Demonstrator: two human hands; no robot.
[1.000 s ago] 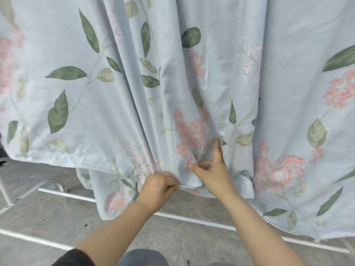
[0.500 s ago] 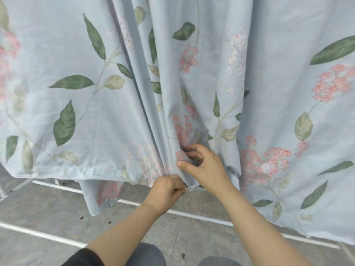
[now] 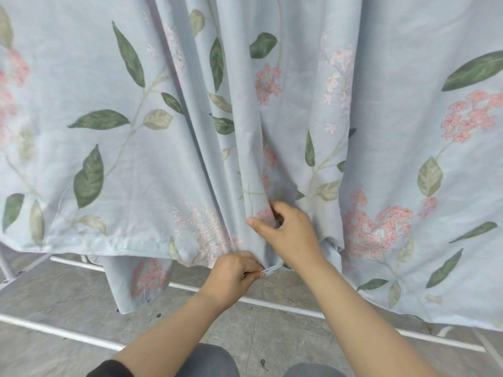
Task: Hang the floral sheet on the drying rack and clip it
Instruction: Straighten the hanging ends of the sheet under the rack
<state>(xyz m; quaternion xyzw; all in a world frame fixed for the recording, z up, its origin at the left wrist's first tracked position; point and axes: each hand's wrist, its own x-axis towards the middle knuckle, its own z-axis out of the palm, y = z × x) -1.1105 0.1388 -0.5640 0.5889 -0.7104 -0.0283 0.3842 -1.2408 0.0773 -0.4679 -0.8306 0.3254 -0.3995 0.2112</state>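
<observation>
Across the head view, the pale blue cotton sheet printed with pink blossoms and green leaves (image 3: 381, 77) hangs over the white tubular drying rack (image 3: 190, 287). Left hand (image 3: 231, 276) pinches the bottom hem; right hand (image 3: 291, 229) grips a fold just above. Judged step: straightening the drape. Clips are unseen; clipping follows.

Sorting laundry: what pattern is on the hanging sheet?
Pale blue sheet with pink flower clusters and green leaves; head view.
</observation>
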